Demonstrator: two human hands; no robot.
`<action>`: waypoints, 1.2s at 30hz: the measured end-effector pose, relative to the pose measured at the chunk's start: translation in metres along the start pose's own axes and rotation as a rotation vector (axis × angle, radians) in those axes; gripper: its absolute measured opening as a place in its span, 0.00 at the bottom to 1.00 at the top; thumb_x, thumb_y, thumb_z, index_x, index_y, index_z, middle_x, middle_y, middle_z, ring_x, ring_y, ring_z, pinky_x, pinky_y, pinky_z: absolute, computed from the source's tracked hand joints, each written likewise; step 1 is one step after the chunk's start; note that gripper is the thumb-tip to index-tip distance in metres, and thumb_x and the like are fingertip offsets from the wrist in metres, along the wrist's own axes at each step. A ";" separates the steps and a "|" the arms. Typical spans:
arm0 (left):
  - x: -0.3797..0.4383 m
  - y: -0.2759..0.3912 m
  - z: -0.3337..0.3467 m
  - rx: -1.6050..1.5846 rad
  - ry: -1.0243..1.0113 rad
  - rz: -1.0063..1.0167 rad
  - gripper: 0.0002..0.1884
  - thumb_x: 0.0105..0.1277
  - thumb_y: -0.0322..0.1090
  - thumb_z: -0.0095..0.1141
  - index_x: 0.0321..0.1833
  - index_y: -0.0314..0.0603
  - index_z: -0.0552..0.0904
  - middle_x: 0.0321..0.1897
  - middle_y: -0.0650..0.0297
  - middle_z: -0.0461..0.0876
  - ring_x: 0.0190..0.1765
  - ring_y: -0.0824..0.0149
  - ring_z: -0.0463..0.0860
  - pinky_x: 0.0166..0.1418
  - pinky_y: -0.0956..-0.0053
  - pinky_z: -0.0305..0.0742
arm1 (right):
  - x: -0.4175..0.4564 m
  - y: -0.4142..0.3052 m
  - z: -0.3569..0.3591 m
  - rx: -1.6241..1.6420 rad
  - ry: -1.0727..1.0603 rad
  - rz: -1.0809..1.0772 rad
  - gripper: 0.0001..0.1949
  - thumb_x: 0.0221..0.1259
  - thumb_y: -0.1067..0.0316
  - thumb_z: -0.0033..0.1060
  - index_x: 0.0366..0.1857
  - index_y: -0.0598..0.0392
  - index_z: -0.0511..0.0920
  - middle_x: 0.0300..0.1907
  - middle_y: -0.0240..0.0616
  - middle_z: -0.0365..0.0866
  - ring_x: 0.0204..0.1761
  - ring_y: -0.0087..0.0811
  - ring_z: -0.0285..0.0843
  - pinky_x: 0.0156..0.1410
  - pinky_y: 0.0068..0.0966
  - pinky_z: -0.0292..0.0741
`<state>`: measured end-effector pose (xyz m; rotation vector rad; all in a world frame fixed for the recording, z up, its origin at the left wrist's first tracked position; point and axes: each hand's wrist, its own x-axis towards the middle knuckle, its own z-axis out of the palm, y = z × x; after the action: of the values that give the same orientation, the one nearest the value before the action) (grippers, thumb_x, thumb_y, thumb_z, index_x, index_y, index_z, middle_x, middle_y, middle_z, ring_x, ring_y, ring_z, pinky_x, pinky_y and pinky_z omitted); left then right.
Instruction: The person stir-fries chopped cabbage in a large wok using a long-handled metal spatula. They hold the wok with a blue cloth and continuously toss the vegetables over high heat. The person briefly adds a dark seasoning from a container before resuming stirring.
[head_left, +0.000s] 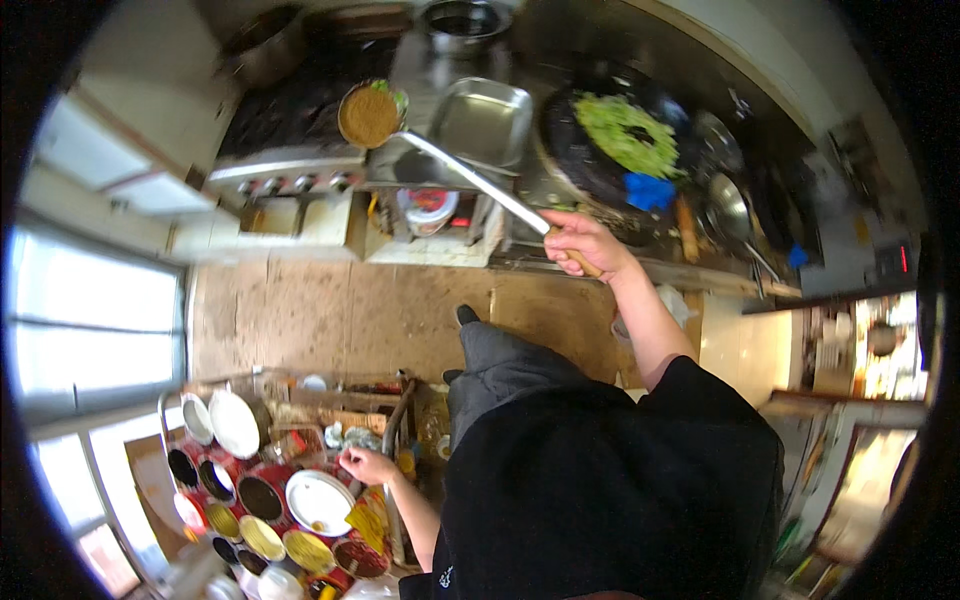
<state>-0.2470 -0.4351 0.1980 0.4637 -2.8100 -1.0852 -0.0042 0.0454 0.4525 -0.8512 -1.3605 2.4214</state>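
My right hand (589, 244) grips the wooden handle end of a long metal ladle (480, 180). The ladle's bowl, full of a brown, grainy-looking seasoning (370, 115), hangs over the steel counter beside the stove. Some green pieces (386, 87) show at the far rim of that bowl; whether they lie in it or behind it is unclear. Low at my side, my left hand (366, 466) hovers by a cart of tins and tubs, with its fingers curled. A round white lid (320, 501) lies just below it. Whether that hand holds anything is hidden.
An empty rectangular steel tray (484, 120) sits on the counter. Chopped green vegetable (626, 135) fills a large dark wok, with a blue cloth (649, 191) at its near rim. Another ladle (729, 206) lies farther right. A metal rail (397, 416) edges the cart.
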 end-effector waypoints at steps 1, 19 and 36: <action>-0.001 -0.002 -0.001 -0.047 -0.030 -0.015 0.15 0.72 0.43 0.48 0.41 0.35 0.79 0.38 0.51 0.84 0.37 0.57 0.81 0.41 0.60 0.74 | -0.030 -0.012 -0.010 0.024 0.050 -0.055 0.31 0.70 0.73 0.55 0.77 0.55 0.58 0.26 0.28 0.70 0.18 0.14 0.65 0.20 0.12 0.64; -0.197 0.072 0.051 -0.218 -0.238 0.453 0.10 0.70 0.33 0.50 0.40 0.30 0.77 0.32 0.49 0.79 0.35 0.53 0.77 0.44 0.60 0.73 | -0.231 0.011 -0.339 -1.392 1.238 -0.352 0.32 0.63 0.64 0.60 0.74 0.42 0.65 0.39 0.51 0.86 0.35 0.53 0.85 0.43 0.47 0.80; -0.383 0.134 0.207 -0.139 -0.939 0.745 0.21 0.68 0.47 0.60 0.55 0.37 0.78 0.41 0.55 0.81 0.41 0.61 0.81 0.49 0.59 0.80 | -0.250 -0.075 -0.425 -1.191 0.777 0.287 0.24 0.67 0.70 0.52 0.68 0.49 0.73 0.34 0.43 0.79 0.35 0.33 0.80 0.31 0.33 0.80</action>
<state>0.0438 -0.0885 0.1424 -1.3290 -3.0060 -1.4999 0.4425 0.2668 0.4393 -2.0191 -2.2767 0.8813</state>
